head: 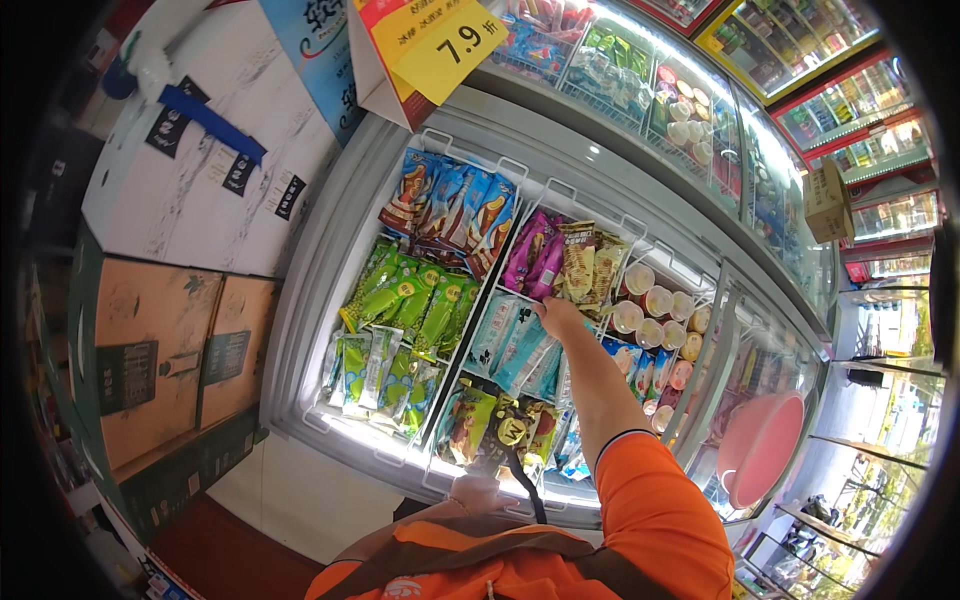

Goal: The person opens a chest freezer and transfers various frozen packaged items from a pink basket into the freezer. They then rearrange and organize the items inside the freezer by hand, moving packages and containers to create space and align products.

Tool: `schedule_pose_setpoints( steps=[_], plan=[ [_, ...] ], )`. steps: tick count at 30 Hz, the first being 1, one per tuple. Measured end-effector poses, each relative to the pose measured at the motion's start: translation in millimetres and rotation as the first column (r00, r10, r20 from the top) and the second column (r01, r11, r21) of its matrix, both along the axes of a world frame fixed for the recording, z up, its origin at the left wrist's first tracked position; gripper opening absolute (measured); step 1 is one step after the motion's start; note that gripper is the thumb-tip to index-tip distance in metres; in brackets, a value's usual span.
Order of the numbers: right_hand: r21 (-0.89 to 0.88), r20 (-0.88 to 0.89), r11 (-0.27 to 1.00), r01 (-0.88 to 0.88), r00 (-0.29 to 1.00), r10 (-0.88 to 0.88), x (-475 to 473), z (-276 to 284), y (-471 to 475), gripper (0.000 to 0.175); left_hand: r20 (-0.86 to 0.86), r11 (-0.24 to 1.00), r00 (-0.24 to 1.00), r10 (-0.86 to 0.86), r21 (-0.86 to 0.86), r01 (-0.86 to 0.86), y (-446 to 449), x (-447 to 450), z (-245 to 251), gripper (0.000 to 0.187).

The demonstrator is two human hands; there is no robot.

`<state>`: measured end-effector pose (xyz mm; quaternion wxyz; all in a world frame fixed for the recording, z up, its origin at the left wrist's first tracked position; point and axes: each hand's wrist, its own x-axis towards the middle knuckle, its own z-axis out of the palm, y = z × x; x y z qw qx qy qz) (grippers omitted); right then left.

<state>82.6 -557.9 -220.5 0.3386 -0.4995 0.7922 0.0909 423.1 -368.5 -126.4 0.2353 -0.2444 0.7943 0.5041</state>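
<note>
My right hand [558,318] reaches down into an open chest freezer [311,300]. Its fingers are at the wire divider between purple ice cream packets [535,255] and pale blue ice cream packets [512,337]; whether they grip anything is hidden. Just beyond the hand lie beige-and-brown packets [589,262]. My left hand [480,495] is low at the freezer's near rim, below dark and green packets [469,424]; its grip cannot be made out. Green packets [409,300] and blue-and-brown packets [457,206] fill the baskets at left.
Lidded cups [651,304] stand in the basket to the right. A pink plastic basin [765,446] is on the freezer's right end. Cartons [154,367] are stacked at left. A yellow price sign [450,56] overhangs the far corner. More glass-topped freezers [645,82] run behind.
</note>
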Motion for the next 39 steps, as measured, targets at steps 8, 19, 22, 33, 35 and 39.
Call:
schedule_pose_setpoints(
  steps=[8,19,22,33,35,39],
  plan=[
    [-0.131,-0.078,0.989,-0.065,0.995,0.055,4.8,92.8,1.6,0.047,0.01,0.999,0.999,-0.037,0.004,0.037,-11.1,12.8,82.2,0.078],
    [-0.37,-0.254,0.914,-0.165,0.965,0.071,45.4,238.6,-23.7,0.05,-0.171,0.98,0.985,0.022,-0.191,-0.055,-15.0,65.9,172.7,0.073],
    [-0.416,-0.241,0.893,-0.17,0.968,0.072,70.3,254.4,-47.2,0.051,-0.233,0.946,0.972,0.025,-0.31,-0.099,-30.6,90.9,183.8,0.069],
    [-0.426,-0.045,0.898,-0.105,0.994,0.095,159.7,208.9,-147.9,0.05,-0.319,0.786,0.938,0.134,-0.543,-0.296,-115.4,168.7,207.6,0.053],
    [-0.48,-0.031,0.868,-0.127,0.991,0.127,170.0,202.9,-159.9,0.053,-0.307,0.792,0.939,0.156,-0.53,-0.304,-124.6,172.9,204.9,0.052],
    [-0.383,-0.045,0.914,-0.135,0.991,0.128,165.2,203.9,-170.2,0.052,-0.294,0.822,0.942,0.163,-0.488,-0.294,-138.3,169.2,202.3,0.054]
  ],
)
